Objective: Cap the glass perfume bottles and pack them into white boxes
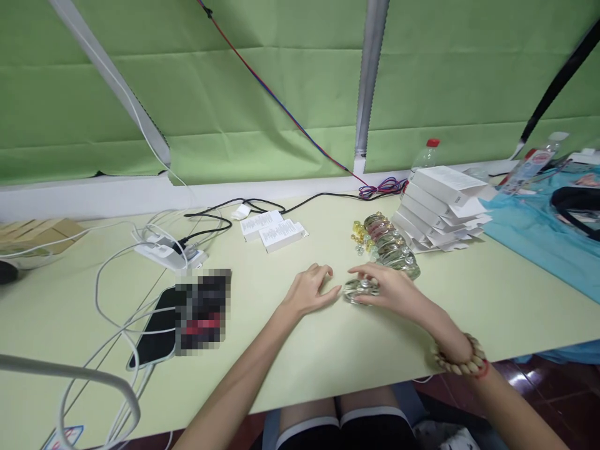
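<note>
My right hand (pixel 391 289) rests on the pale green table (pixel 328 350) with its fingers closed round a small clear glass bottle (pixel 359 290) lying on its side. My left hand (pixel 312 291) lies just left of that bottle, fingers loosely curled and a little apart, fingertips almost at the bottle, holding nothing. Just behind my right hand lies a row of several similar glass bottles (pixel 391 247), with small gold caps (pixel 360 236) beside them. A bead bracelet is on my right wrist.
A stack of flat white boxes (pixel 440 206) sits at the back right, two more white boxes (pixel 272 230) at the back centre. A power strip (pixel 166 255) with cables and a phone (pixel 159 328) lie at the left. A blue cloth (pixel 539 237) and plastic water bottles are at the far right.
</note>
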`<move>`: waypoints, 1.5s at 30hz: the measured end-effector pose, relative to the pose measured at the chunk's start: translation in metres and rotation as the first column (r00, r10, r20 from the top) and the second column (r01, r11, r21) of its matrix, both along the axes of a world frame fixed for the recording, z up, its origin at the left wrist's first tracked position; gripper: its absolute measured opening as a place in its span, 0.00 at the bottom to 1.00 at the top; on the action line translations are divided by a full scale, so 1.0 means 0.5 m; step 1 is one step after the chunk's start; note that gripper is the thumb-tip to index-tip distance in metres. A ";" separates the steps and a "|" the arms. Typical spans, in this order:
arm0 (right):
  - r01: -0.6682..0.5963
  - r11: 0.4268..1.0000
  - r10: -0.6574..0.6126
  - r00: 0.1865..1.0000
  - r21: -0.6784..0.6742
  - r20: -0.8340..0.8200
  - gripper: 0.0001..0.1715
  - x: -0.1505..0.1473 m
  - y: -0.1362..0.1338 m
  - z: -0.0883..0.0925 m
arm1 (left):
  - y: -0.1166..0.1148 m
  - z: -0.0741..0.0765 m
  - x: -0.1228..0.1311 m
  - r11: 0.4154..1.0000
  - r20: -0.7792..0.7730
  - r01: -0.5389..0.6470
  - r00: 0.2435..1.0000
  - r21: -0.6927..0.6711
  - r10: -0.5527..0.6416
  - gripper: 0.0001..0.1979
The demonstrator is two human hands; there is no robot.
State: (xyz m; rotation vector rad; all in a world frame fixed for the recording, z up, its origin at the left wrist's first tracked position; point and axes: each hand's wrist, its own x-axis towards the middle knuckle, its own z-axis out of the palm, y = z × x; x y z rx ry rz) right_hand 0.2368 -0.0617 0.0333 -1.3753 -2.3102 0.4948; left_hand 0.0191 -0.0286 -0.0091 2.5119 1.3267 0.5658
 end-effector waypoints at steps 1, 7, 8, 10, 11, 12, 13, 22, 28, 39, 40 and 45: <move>-0.030 0.999 0.029 0.998 -0.018 -0.054 0.26 -0.017 0.013 0.003 | 0.000 0.002 -0.002 1.000 0.018 0.018 1.000 0.008 -0.019 0.15; 0.017 1.000 -0.011 0.972 0.022 -0.234 0.23 -0.040 0.087 0.013 | 0.016 0.018 -0.028 0.993 0.103 -0.027 0.995 0.112 0.015 0.16; 0.087 0.995 -0.074 0.975 0.051 -0.210 0.21 -0.037 0.095 0.008 | 0.018 0.019 -0.031 0.992 0.104 -0.033 0.994 0.125 0.020 0.16; 0.205 0.973 -0.191 0.972 0.103 -0.136 0.17 -0.034 0.104 -0.011 | 0.019 0.018 -0.030 0.989 0.114 -0.048 0.993 0.140 0.032 0.14; 0.245 0.962 -0.235 0.968 0.123 -0.093 0.16 -0.035 0.105 -0.024 | 0.018 0.016 -0.026 0.988 0.128 -0.061 0.991 0.142 0.042 0.13; 0.270 0.953 -0.267 0.963 0.139 -0.045 0.15 -0.037 0.104 -0.037 | 0.016 0.014 -0.021 0.988 0.152 -0.078 0.987 0.134 0.057 0.12; 0.285 0.947 -0.289 0.957 0.149 0.005 0.15 -0.041 0.102 -0.049 | 0.013 0.011 -0.014 0.988 0.186 -0.103 0.979 0.116 0.080 0.10; 0.357 0.919 -0.393 0.870 0.168 0.298 0.12 -0.063 0.088 -0.082 | 0.002 -0.004 0.026 0.968 0.456 -0.198 0.855 -0.155 0.248 0.07; 0.313 0.939 -0.334 0.929 0.145 0.158 0.15 -0.062 0.091 -0.086 | 0.003 0.009 0.019 0.954 0.489 -0.141 0.833 -0.265 0.259 0.12; 0.248 0.967 -0.230 0.951 0.064 -0.204 0.10 -0.059 0.102 -0.110 | 0.012 -0.005 0.009 0.929 0.432 -0.005 0.884 -0.371 0.177 0.19; 0.243 0.969 -0.218 0.931 0.051 -0.292 0.09 -0.064 0.101 -0.109 | 0.010 -0.008 0.011 0.933 0.425 -0.014 0.888 -0.359 0.177 0.18; 0.222 0.973 -0.203 0.717 -0.057 -0.667 0.11 -0.092 0.087 -0.091 | -0.006 -0.016 0.031 0.949 0.465 0.054 0.879 -0.311 0.102 0.18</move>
